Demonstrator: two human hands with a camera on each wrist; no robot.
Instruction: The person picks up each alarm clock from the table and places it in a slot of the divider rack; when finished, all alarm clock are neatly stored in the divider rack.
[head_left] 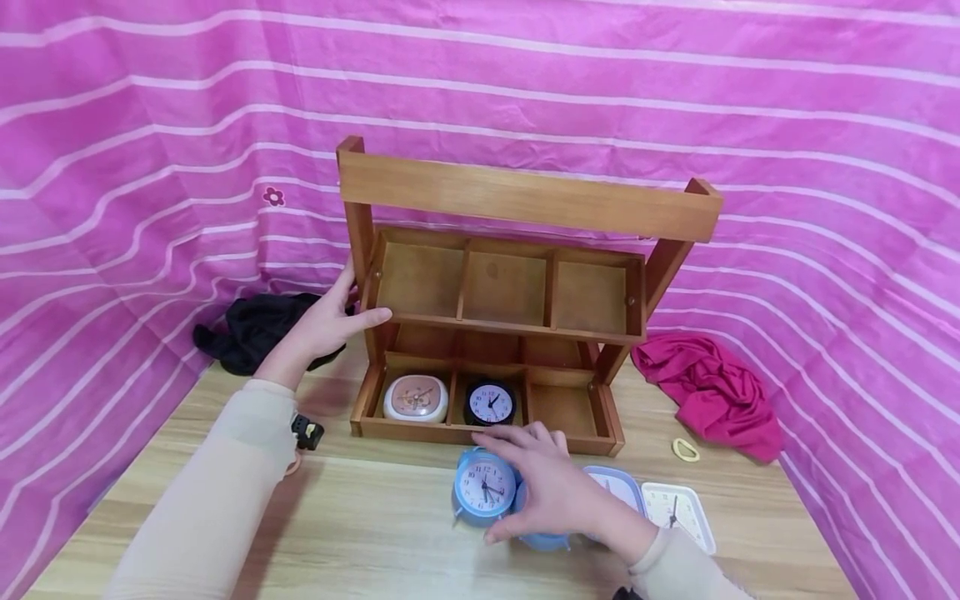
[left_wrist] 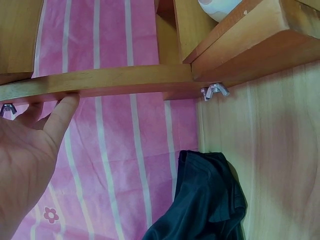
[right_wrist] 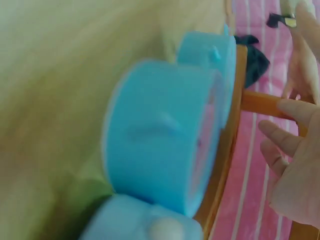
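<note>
My left hand [head_left: 322, 321] rests against the left post of a two-tier wooden rack [head_left: 528, 200], fingers fairly straight; the left wrist view shows fingertips touching the post [left_wrist: 125, 80]. Over the tabletop clocks, my right hand [head_left: 551, 483] hovers with fingers spread and nothing held. Left of it stands a blue round alarm clock [head_left: 483, 490]; a second blue clock [head_left: 545, 542] is partly hidden under the hand. Beyond the hand lie a lavender-rimmed clock [head_left: 618, 483], partly covered, and a white square clock [head_left: 678, 515]. In the rack's lower tier sit a white-and-pink clock [head_left: 415, 398] and a black round clock [head_left: 490, 403].
Black cloth [head_left: 262, 329] lies left of the rack, crumpled magenta cloth [head_left: 708, 392] right of it. A small yellow ring [head_left: 686, 450] is on the wooden table [head_left: 360, 533]. Pink striped curtain [head_left: 480, 75] surrounds the back and sides.
</note>
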